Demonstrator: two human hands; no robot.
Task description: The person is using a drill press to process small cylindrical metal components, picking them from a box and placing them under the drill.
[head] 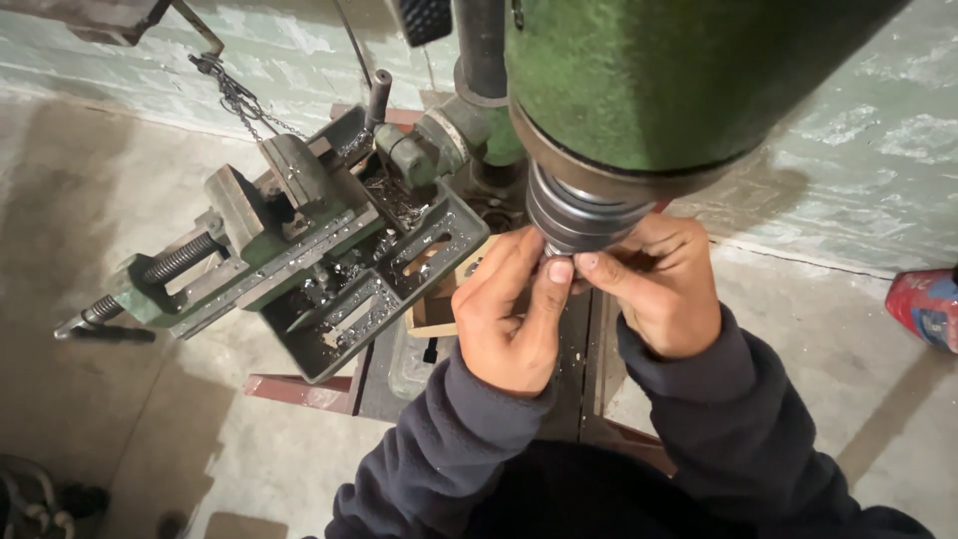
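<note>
Head view: both hands [589, 299] pinch ribbed steel chuck [579, 215].

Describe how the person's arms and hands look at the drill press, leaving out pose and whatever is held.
Both hands, the left hand and the right hand, are bare: no gloves, rings or watch in view. The fingernails are short. Each arm wears a long dark grey-blue fleece sleeve with a soft, slightly fuzzy nap, ending in a plain cuff at the wrist. No markings show on the fabric.
</note>
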